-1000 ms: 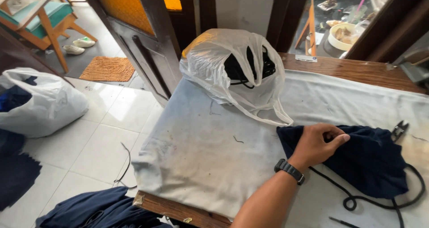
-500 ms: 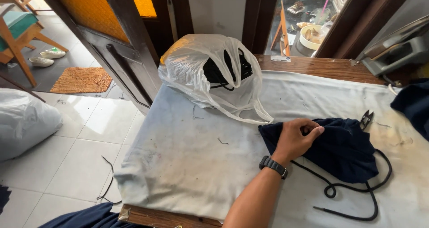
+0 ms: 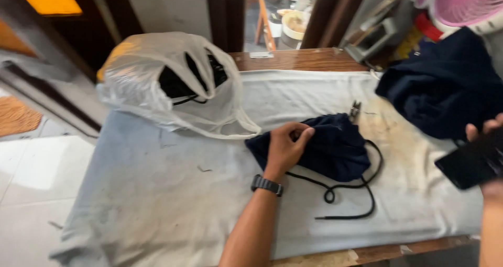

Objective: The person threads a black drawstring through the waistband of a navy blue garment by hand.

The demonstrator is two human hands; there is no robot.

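Left hand: the left hand [image 3: 285, 144] is closed on the dark blue cloth bundle [image 3: 327, 146]; the fingers pinch its left upper edge and the palm presses on it. A black watch [image 3: 266, 185] is on the wrist.
Right hand: the right hand [image 3: 484, 133] is at the right border of the view and grips a black phone [image 3: 469, 162]; only the fingertips and part of the forearm show.
Cloth bundle: it lies near the middle of the table, on the white cover [image 3: 173, 193], just right of the plastic bag.
Cord: a black cord [image 3: 348, 193] comes out from under the bundle and makes a loop on the cover, in front of it.
Plastic bag: a white plastic bag [image 3: 152, 89] with something dark inside stands at the back left of the table; its handle reaches close to the bundle.
Other cloth: a second dark blue cloth [image 3: 445, 84] lies at the back right, apart from the bundle.
Small metal piece: it lies just behind the bundle [image 3: 355, 110]; what it is, one cannot tell.
Fan: a pink fan [image 3: 463, 2] is in the top right corner.
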